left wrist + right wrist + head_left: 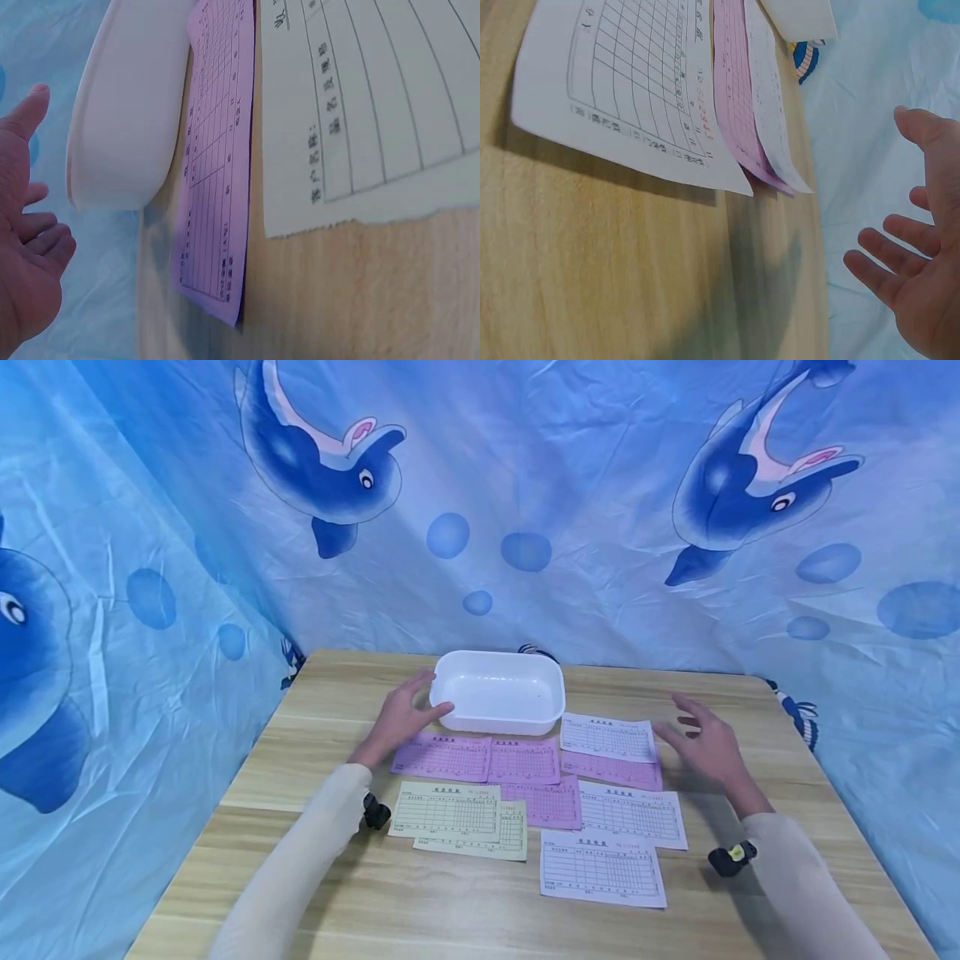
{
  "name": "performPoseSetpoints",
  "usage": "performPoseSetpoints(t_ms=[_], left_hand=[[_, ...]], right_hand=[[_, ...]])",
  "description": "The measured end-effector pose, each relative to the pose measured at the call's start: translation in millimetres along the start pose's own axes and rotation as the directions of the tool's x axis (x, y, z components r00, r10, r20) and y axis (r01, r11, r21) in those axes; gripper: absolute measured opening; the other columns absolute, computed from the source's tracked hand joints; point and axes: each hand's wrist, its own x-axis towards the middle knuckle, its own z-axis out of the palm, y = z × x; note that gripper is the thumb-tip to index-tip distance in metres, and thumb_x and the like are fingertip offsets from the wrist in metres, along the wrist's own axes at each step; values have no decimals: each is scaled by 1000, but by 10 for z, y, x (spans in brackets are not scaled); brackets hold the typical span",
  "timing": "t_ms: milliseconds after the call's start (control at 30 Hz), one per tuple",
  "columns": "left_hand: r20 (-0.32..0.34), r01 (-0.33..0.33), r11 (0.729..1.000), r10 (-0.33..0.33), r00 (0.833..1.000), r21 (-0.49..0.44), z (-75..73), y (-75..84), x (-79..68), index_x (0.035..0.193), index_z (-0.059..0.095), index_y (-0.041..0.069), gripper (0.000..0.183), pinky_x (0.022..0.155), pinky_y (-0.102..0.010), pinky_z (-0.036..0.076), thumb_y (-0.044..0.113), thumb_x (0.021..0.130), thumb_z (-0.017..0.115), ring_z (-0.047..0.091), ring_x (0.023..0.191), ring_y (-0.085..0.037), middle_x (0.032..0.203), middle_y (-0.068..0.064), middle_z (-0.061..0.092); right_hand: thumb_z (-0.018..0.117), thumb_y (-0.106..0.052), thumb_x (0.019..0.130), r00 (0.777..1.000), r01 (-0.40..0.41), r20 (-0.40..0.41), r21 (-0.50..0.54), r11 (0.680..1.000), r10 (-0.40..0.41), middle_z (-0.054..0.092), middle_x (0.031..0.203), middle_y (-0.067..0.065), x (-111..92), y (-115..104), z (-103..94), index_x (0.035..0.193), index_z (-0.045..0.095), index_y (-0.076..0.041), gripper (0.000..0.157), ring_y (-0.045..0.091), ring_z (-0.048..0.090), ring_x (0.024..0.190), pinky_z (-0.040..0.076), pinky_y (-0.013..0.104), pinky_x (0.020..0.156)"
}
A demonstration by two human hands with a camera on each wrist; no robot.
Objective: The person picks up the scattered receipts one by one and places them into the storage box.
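My left hand (401, 714) is at the left side of a white plastic basin (498, 727), thumb and fingers spread around its corner. In the left wrist view the fingers of this hand (30, 232) are loosely bent, with nothing held, beside the basin's wall (131, 112). My right hand (708, 743) hovers just right of a white form slip (607, 737) that overlaps a pink slip (615, 771). Its fingers are spread and hold nothing, as the right wrist view also shows of the hand (922, 255). Several pink slips (442, 757) lie in front of the basin.
Two pale green slips (446, 812) overlap at the front left of the wooden table (435, 910). Two more white slips (602, 868) lie at the front right. A blue curtain (570, 602) with dolphins hangs behind the table and along its sides.
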Motion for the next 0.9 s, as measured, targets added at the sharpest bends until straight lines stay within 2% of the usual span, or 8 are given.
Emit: performPoseSetpoints(t_ms=[167, 367, 667, 900], left_hand=[[16, -15, 1000, 16, 1000, -23, 39, -15, 12, 150, 47, -2, 86, 125, -53, 27, 47, 87, 80, 31, 151, -38, 163, -20, 34], [28, 24, 999, -23, 999, -28, 65, -71, -2, 150, 46, -1, 88, 124, -51, 30, 50, 87, 78, 31, 151, -36, 163, -17, 34], [32, 27, 999, -26, 999, -27, 59, -86, -11, 150, 45, -3, 87, 122, -51, 34, 45, 87, 79, 33, 149, -37, 162, -18, 36], [35, 12, 1000, -11, 999, -29, 61, -77, -3, 150, 44, -6, 88, 121, -52, 34, 44, 86, 80, 34, 148, -39, 161, -22, 35]], right_hand=[[63, -55, 98, 997, -62, 37, 40, 997, 60, 46, 151, 31, 28, 33, 26, 156, 38, -3, 82, 54, 52, 128, 52, 67, 97], [67, -55, 95, 994, -85, 75, 63, 994, 80, 56, 141, 29, 77, 102, 85, 150, 45, 0, 81, 48, 57, 124, 52, 64, 98], [70, -53, 94, 986, -128, 107, 24, 991, 125, 61, 135, 27, 119, 127, 199, 149, 46, 0, 80, 45, 59, 122, 55, 59, 96], [73, -42, 94, 988, -130, 88, 1, 991, 130, 67, 126, 26, 145, 160, 261, 145, 50, 3, 72, 42, 64, 114, 57, 55, 92]])
